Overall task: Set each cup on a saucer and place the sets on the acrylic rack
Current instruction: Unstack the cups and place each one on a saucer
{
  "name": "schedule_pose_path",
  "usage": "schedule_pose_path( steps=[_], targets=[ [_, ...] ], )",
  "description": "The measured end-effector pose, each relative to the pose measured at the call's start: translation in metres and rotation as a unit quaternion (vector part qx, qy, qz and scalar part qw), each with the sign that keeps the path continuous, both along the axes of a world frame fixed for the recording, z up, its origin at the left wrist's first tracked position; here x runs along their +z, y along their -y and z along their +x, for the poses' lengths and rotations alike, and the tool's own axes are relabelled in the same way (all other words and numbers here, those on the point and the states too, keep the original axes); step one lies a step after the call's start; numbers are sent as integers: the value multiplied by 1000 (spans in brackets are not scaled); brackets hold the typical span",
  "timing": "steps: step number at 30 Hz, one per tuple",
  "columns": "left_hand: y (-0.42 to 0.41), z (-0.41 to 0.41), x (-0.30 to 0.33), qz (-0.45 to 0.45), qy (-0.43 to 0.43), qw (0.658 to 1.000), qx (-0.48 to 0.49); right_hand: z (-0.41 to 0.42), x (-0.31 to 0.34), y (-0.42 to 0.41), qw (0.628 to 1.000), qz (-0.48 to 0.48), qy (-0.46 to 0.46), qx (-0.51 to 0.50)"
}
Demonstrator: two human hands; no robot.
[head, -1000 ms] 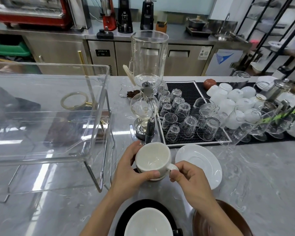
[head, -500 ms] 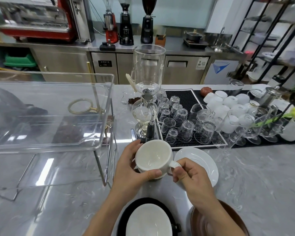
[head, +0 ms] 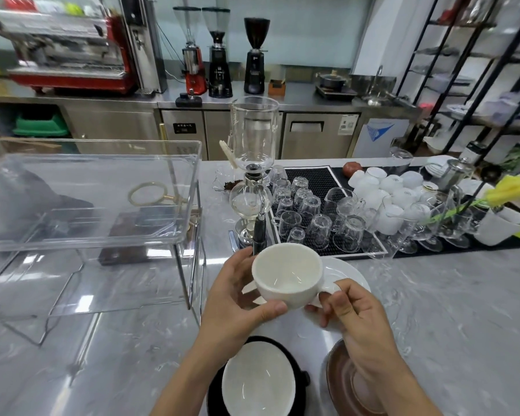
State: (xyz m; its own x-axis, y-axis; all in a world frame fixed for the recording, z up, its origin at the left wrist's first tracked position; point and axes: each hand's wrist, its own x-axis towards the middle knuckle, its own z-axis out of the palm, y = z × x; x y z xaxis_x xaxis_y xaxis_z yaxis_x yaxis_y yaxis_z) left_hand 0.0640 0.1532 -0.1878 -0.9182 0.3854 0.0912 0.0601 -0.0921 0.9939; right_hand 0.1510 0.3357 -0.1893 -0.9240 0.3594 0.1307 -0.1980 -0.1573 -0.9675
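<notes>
Head view, item: white cup (head: 287,276), held above the counter (head: 433,310), just right of the acrylic rack (head: 96,205). Left hand (head: 237,298) curled round the body; right hand (head: 354,313) pinching the handle. Step judged: cup to be lowered onto the white saucer (head: 347,273) just behind it.
</notes>
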Motion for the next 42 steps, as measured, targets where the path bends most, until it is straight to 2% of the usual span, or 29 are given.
schedule_pose_path(
  steps=[4,9,20,34,42],
  targets=[
    [-3,6,4,16,0,1000,4,7,5,-1,1000,-28,-3,8],
    [-10,14,6,11,-15,1000,13,16,8,-9,1000,-8,9,6],
    [-43,15,15,-13,-32,999,30,25,34,-56,988,143,29,-48],
    [-91,8,27,10,-39,999,24,7,45,-115,988,130,30,-75],
    [-122,7,26,45,11,998,34,-11,29,-148,988,137,38,-60]
  ],
)
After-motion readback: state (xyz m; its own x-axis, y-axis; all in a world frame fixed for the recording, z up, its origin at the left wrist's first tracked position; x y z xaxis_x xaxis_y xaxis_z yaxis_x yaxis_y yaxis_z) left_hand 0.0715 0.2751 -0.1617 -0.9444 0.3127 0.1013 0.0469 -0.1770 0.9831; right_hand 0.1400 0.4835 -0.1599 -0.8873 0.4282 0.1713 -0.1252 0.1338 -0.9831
